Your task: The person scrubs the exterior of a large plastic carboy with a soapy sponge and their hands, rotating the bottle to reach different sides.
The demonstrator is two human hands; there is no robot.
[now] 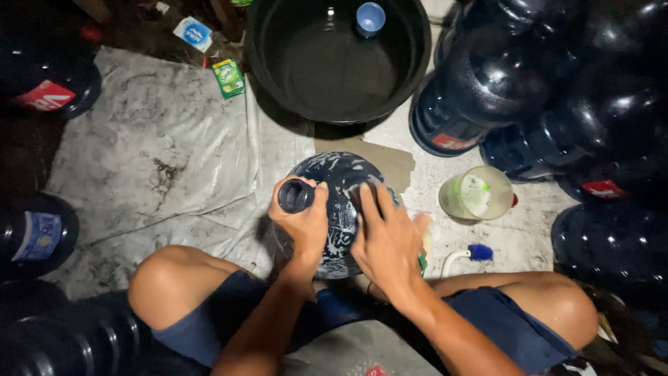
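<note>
Two hands on one soapy blue water jug [341, 209], set between the knees just below the black basin [339, 59]. Left hand [303, 219] clamped round the neck: best held firm. Right hand [384, 240], fingers spread flat on the shoulder: best scrubbed with even pressure.

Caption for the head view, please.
Left hand grips the neck of a soapy water jug while right hand rubs it.

Hands [348, 230] on soapy water jug [341, 188]
</note>
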